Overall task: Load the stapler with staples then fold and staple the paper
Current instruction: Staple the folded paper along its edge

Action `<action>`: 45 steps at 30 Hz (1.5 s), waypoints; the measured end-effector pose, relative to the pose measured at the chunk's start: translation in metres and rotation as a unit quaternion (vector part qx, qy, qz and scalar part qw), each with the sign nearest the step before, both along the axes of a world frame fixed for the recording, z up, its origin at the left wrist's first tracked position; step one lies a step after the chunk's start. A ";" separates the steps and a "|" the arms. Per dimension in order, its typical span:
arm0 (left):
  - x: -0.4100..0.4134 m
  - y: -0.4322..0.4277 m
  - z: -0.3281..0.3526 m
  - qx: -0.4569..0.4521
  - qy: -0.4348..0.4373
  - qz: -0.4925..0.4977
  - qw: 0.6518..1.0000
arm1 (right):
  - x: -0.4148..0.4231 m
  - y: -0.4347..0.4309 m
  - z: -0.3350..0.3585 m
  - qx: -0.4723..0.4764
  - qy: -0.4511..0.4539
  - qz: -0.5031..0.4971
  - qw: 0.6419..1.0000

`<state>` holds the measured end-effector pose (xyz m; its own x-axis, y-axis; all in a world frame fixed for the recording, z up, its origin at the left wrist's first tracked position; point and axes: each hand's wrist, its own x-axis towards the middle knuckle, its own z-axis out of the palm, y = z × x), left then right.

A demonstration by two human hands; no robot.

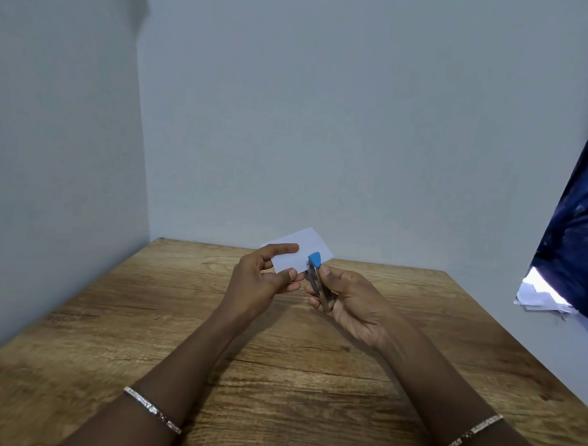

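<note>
Left hand (261, 277): your thumb and fingers pinch the folded white paper (299, 251), held above the table.
Right hand (345, 297): curled round the stapler (317, 279) — its blue tip touches the paper's edge.
Table (146, 334): wooden, beneath both hands.

We recorded a white paper (301, 248); a stapler (317, 279) with a blue cap over a silver metal body; a brown table (280, 357) streaked with darker wood grain; pale grey-blue walls (324, 123); a faintly mottled navy curtain (578, 235); and glittering silver bracelets (152, 409).
</note>
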<state>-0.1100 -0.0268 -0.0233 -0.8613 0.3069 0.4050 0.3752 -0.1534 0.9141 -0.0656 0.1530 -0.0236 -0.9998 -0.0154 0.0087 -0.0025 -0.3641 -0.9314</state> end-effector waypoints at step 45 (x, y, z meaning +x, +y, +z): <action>-0.006 -0.001 -0.002 0.055 -0.037 0.068 0.996 | -0.002 -0.014 -0.001 0.016 -0.007 -0.081 0.997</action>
